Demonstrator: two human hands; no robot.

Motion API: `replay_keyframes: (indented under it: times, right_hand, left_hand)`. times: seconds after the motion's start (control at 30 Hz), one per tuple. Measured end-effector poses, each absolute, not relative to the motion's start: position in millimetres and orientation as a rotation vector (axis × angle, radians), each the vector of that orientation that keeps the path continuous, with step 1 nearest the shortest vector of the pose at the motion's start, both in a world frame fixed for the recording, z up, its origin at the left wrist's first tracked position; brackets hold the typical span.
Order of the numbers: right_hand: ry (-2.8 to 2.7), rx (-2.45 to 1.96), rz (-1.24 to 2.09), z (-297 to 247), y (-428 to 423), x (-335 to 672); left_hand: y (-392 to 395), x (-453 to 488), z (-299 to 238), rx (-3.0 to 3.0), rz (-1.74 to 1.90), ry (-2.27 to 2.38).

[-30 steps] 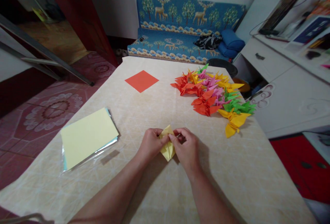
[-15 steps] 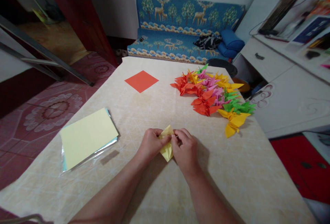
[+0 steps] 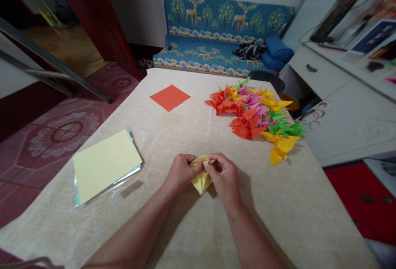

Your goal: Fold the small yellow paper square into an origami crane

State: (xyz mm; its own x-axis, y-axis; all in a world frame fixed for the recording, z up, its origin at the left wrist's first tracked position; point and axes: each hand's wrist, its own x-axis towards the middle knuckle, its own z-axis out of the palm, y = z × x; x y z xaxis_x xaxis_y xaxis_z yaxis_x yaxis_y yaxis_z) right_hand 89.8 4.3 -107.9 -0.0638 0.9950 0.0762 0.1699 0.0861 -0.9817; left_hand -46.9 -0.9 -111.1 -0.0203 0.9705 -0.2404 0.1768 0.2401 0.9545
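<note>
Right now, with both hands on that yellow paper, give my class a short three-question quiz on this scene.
1. True or false: the left hand and right hand both pinch the folded yellow paper.
2. The orange square lies: A) crumpled into a ball; B) flat and alone on the table; C) under the left hand.
3. What colour is the top sheet of the paper stack?
Key: 1 true; 2 B; 3 pale yellow.
</note>
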Motion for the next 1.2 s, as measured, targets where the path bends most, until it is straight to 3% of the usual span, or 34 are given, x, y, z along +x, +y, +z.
replay_keyframes:
  times: [0.83,1.2]
  right_hand:
    - [-1.202,-1.248,1.210,-109,3,92]
    - [-1.036,-1.149,1.417,-109,5,96]
  left_hand:
    - [-4,-42,-106,1.230,0.817,1.398]
    - [-5,-46,-104,1.138,0.780,1.263]
